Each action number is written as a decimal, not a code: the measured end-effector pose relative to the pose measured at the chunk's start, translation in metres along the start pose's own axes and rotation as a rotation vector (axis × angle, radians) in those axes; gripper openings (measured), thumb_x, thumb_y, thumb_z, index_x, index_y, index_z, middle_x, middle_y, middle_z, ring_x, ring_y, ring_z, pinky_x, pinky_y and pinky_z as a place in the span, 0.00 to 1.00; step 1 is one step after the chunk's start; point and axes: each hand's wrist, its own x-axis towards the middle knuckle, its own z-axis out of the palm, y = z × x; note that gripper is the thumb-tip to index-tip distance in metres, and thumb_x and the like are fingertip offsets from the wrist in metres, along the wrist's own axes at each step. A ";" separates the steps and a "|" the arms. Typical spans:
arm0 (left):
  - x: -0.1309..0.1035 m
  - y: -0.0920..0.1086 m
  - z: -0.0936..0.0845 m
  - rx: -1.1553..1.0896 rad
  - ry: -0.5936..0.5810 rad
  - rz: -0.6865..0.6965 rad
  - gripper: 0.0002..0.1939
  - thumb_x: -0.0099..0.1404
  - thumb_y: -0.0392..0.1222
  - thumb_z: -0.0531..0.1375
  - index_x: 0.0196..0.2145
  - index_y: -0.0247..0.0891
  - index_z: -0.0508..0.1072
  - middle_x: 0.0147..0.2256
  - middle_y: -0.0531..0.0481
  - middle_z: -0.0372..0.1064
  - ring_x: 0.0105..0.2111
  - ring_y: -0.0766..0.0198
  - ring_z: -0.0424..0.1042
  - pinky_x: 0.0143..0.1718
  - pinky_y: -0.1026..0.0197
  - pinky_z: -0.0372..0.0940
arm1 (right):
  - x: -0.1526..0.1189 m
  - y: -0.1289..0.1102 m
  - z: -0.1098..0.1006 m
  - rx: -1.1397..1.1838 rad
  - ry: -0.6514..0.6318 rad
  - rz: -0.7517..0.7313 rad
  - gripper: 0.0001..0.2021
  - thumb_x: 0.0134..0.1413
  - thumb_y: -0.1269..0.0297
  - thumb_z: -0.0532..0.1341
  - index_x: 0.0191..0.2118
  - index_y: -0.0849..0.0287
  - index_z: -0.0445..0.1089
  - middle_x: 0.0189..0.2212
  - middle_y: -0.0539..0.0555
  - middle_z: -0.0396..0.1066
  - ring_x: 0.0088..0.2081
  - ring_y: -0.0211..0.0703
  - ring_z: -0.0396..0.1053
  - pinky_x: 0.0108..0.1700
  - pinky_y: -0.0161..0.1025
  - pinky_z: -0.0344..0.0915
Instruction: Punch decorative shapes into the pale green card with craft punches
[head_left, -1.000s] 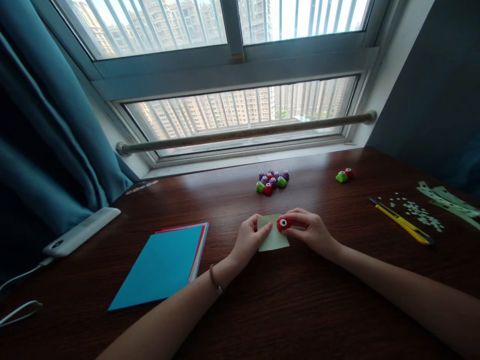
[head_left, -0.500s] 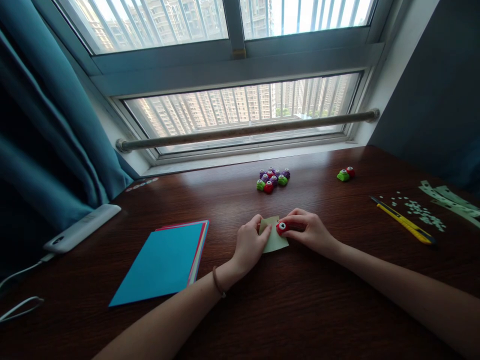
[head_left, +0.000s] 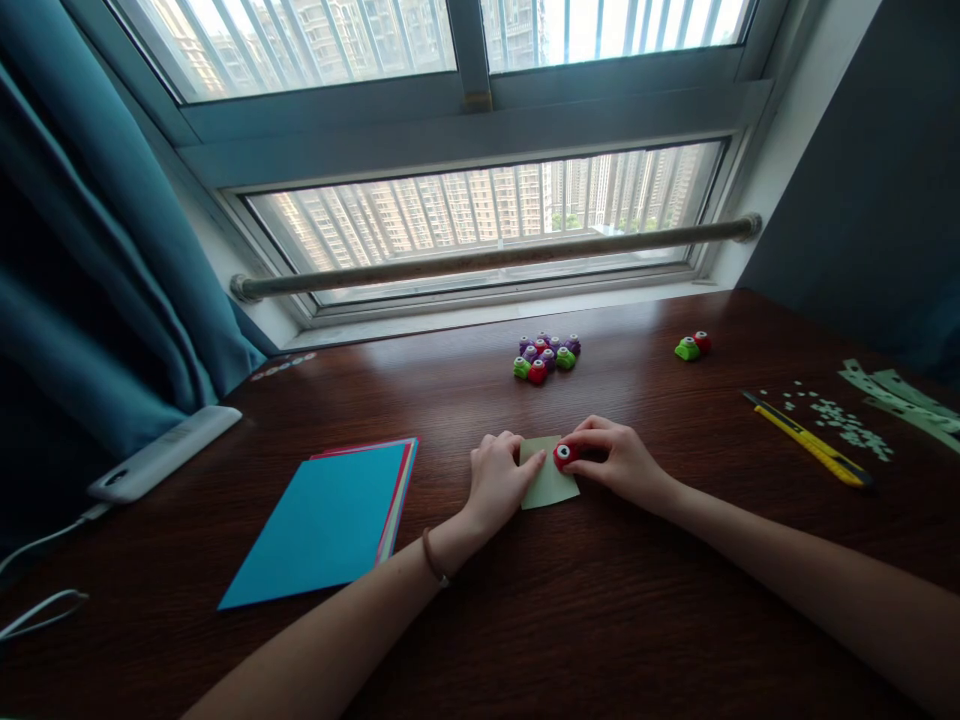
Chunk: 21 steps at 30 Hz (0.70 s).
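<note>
A small pale green sheet of paper [head_left: 550, 488] lies in front of me on the dark wooden table. My left hand [head_left: 501, 473] grips its left edge, thumb on top and the other fingers curled behind. From the right, my right hand [head_left: 616, 462] pinches a red craft punch [head_left: 564, 456] between thumb and fingers. The punch sits at the paper's upper right part, its white-and-black round face towards me. Whether the paper is inside its slot I cannot tell.
Several purple, green and red punches [head_left: 546, 357] cluster farther back; a green one [head_left: 686, 349] and a red one stand right. A yellow utility knife [head_left: 814, 445], paper bits [head_left: 847, 425] and cut strips [head_left: 900, 395] lie right. Blue paper [head_left: 319, 525] and a white power strip-like device [head_left: 169, 455] are left.
My left hand has shifted slightly left, and the paper lies flatter with more of it showing. The right hand keeps the red craft punch at nearly the same spot.
</note>
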 end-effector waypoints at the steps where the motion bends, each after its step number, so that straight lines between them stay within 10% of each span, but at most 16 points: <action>1: 0.000 0.000 0.000 0.016 -0.004 0.007 0.13 0.57 0.50 0.56 0.24 0.38 0.67 0.28 0.49 0.66 0.35 0.55 0.61 0.34 0.57 0.52 | 0.000 0.000 0.000 -0.009 -0.003 0.001 0.09 0.45 0.64 0.64 0.35 0.57 0.73 0.33 0.52 0.66 0.34 0.40 0.67 0.38 0.36 0.65; 7: -0.006 0.005 0.002 0.093 0.124 0.064 0.17 0.57 0.46 0.57 0.43 0.37 0.66 0.42 0.44 0.64 0.43 0.53 0.61 0.41 0.52 0.56 | 0.000 -0.001 0.002 -0.039 -0.026 -0.009 0.08 0.45 0.65 0.63 0.35 0.58 0.72 0.33 0.52 0.66 0.35 0.39 0.66 0.38 0.36 0.65; 10: -0.017 0.013 0.001 0.225 0.248 0.304 0.23 0.60 0.40 0.55 0.53 0.39 0.59 0.52 0.41 0.56 0.52 0.50 0.54 0.49 0.48 0.51 | 0.000 -0.002 0.002 -0.060 -0.022 -0.026 0.08 0.45 0.66 0.63 0.36 0.58 0.72 0.34 0.53 0.67 0.35 0.40 0.66 0.39 0.36 0.65; 13: -0.027 0.018 0.000 0.358 0.160 0.584 0.20 0.62 0.36 0.50 0.53 0.38 0.61 0.51 0.43 0.61 0.53 0.51 0.54 0.52 0.46 0.46 | 0.000 -0.003 0.002 -0.043 -0.009 -0.024 0.08 0.47 0.66 0.61 0.36 0.60 0.71 0.33 0.54 0.67 0.35 0.40 0.67 0.39 0.37 0.66; 21: -0.024 0.016 0.002 0.592 0.038 0.763 0.20 0.64 0.34 0.46 0.52 0.26 0.60 0.53 0.39 0.60 0.54 0.53 0.55 0.55 0.49 0.47 | -0.005 -0.006 0.004 -0.169 0.053 -0.180 0.13 0.52 0.73 0.53 0.44 0.61 0.66 0.41 0.57 0.65 0.40 0.42 0.65 0.44 0.40 0.66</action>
